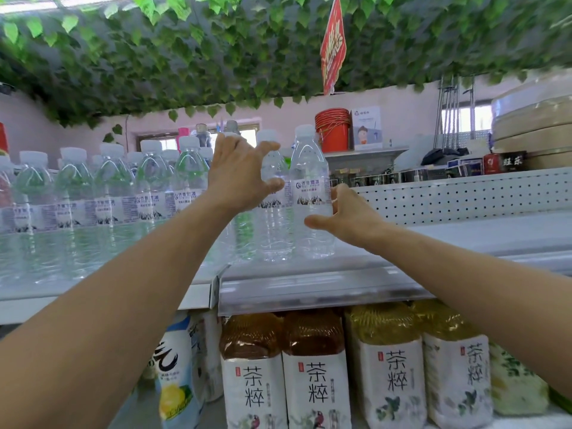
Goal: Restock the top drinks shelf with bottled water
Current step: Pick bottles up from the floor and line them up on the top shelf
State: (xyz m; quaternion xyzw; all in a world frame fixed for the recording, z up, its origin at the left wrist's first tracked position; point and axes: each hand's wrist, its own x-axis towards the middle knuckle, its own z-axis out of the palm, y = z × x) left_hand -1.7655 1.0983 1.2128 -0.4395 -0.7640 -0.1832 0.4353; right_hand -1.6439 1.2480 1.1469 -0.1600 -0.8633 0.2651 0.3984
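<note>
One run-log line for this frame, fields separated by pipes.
stage: placing water on top shelf | left hand: open, by second bottle | right hand: open, touching end bottle | shelf right of it: bare

We stand in a small grocery shop: white metal shelving (pixel 340 283) carries ranks of identical bottled water (pixel 114 193), with labelled tea drinks (pixel 315 373) packed on the tier below. A red promotional sign (pixel 333 41) hangs from a ceiling dressed in artificial ivy (pixel 185 57), and boxed goods (pixel 501 164) line the neighbouring aisle.
</note>
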